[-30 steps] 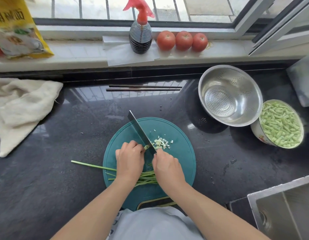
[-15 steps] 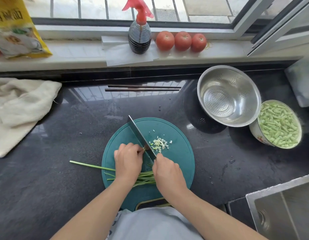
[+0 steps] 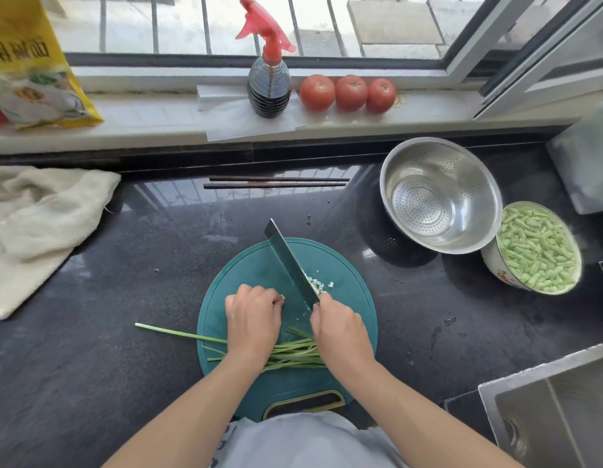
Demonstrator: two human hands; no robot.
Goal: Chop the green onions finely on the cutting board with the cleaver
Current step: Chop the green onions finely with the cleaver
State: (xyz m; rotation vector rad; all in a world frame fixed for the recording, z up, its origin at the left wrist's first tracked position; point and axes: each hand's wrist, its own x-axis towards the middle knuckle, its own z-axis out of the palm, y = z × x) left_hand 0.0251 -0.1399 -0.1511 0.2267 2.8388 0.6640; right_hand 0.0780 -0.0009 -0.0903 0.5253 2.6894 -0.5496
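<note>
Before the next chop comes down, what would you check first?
1. Right hand grips the cleaver: ok.
2. Left hand has its fingers curled, apart from the blade: ok.
3. Green onions lie on the cutting board: ok, though one stalk overhangs the left edge.
4. White end held under the left fingertips: cannot tell, mostly hidden.
5. Chopped bits sit clear, right of the blade: ok.
6. Board steady on the counter: cannot tell.

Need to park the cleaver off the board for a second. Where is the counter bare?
Bare dark counter lies left of the cutting board, between it and the cloth, and behind it up to the chopsticks. The right is crowded: colander, bowl of beans, sink.
</note>
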